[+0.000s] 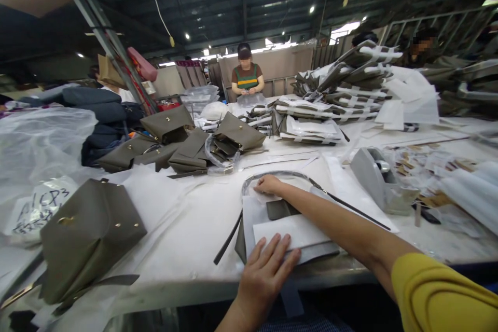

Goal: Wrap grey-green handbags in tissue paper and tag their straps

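Observation:
In front of me an olive-grey handbag [240,249] lies flat at the table's near edge, mostly covered by white paper [288,233]. A dark patch of leather [280,209] shows between the sheets. My left hand [265,268] lies on the paper's lower edge with its fingers spread. Beyond it, my right hand [269,185] is closed, fingertips down, just inside the arch of the bag's plastic-wrapped handle [286,173]. Whatever those fingers pinch is hidden. Dark straps [229,236] stick out on both sides of the bag.
An olive handbag [91,238] stands at left, near a plastic bag with handwriting [42,207]. More handbags [237,132] lie beyond. Paper-wrapped bags [342,93] are stacked at back right. A grey tape dispenser [371,179] stands at right. A person [247,75] works opposite.

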The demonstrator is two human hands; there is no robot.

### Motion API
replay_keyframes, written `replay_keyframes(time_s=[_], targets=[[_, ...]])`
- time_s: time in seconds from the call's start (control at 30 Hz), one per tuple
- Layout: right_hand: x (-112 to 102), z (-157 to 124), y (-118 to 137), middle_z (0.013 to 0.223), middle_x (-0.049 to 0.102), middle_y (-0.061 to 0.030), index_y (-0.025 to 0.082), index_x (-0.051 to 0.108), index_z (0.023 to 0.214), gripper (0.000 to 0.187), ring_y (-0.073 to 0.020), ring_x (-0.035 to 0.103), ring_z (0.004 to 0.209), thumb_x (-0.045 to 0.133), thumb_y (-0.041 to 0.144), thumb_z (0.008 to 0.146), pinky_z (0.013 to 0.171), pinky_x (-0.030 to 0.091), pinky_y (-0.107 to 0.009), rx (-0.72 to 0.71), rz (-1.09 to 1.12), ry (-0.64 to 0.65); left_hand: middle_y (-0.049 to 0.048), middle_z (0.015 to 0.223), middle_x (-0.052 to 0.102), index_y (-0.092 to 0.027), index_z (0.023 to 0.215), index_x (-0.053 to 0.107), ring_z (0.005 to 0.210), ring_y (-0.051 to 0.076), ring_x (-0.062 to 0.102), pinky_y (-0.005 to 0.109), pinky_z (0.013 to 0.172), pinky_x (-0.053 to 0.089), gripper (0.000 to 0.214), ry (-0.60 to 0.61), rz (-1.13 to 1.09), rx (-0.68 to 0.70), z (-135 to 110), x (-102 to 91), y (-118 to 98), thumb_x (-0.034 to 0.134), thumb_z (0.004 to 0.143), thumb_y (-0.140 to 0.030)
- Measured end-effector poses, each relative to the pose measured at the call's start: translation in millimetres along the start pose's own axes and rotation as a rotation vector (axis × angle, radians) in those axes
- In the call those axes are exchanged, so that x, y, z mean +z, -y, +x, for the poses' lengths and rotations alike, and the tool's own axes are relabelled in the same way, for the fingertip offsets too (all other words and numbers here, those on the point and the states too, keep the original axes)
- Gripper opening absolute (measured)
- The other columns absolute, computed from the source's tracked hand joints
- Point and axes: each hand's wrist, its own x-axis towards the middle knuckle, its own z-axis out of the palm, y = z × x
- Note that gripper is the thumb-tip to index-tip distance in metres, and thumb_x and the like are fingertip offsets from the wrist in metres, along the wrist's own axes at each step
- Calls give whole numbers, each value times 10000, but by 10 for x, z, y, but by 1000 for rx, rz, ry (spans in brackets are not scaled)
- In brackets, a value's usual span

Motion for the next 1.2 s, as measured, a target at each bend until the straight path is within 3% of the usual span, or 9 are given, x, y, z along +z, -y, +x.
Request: replay_keyframes(time_s=[0.27, 0.43, 0.6, 0.83, 1.0, 1.1, 1.2], targets=[[-29, -91, -70, 871, 708, -46, 135, 630, 929, 162, -113, 688, 737, 584, 285, 969, 634, 558, -211, 4, 500, 128, 13, 1406, 571, -281, 1345, 571, 1299, 194, 540, 372, 1063, 479, 370, 6, -34, -45, 10, -3, -18, 424, 1017, -189], [-39, -94, -89, 796, 731, -58, 144, 674, 881, 190, -133, 689, 684, 777, 287, 812, 565, 539, -199, 13, 656, 182, 11, 1421, 557, -285, 1358, 556, 1304, 198, 535, 380, 1049, 495, 376, 28, -38, -52, 2, -10, -21, 429, 1016, -191], [-45, -10, -37, 746, 732, -42, 135, 718, 817, 185, -106, 661, 658, 846, 221, 715, 611, 531, -192, -33, 723, 92, 9, 1449, 528, -283, 1387, 522, 1315, 198, 524, 382, 1035, 507, 393, 73, -34, -44, 10, -19, -12, 393, 1026, -196], [-108, 13, 93, 746, 737, -47, 126, 758, 833, 278, -116, 644, 674, 865, 327, 673, 710, 542, -263, -209, 754, -31, 30, 1470, 503, -218, 1436, 459, 1337, 194, 499, 381, 1045, 505, 429, 139, -45, -36, 14, -38, 5, 334, 1029, -166], [-178, -298, 146, 806, 756, -68, 121, 778, 860, 398, -168, 674, 755, 837, 460, 660, 800, 540, -318, -376, 716, -18, 85, 1464, 513, -149, 1417, 482, 1357, 193, 474, 381, 1083, 480, 422, 155, -75, -102, -9, 1, -20, 326, 1026, -167], [-197, -616, 122, 836, 764, -57, 142, 787, 827, 354, -208, 689, 841, 785, 479, 719, 863, 523, -342, -461, 642, -3, 82, 1440, 546, -173, 1413, 497, 1342, 202, 491, 378, 1085, 474, 429, 137, -84, -142, -21, 4, -55, 309, 1028, -180], [-156, -929, 42, 924, 768, -44, 186, 794, 881, 266, -222, 692, 914, 691, 425, 830, 901, 516, -362, -641, 458, -7, 56, 1377, 605, -229, 1420, 497, 1307, 212, 527, 403, 1101, 449, 438, 98, -54, -198, -33, -9, -107, 314, 1025, -181]])
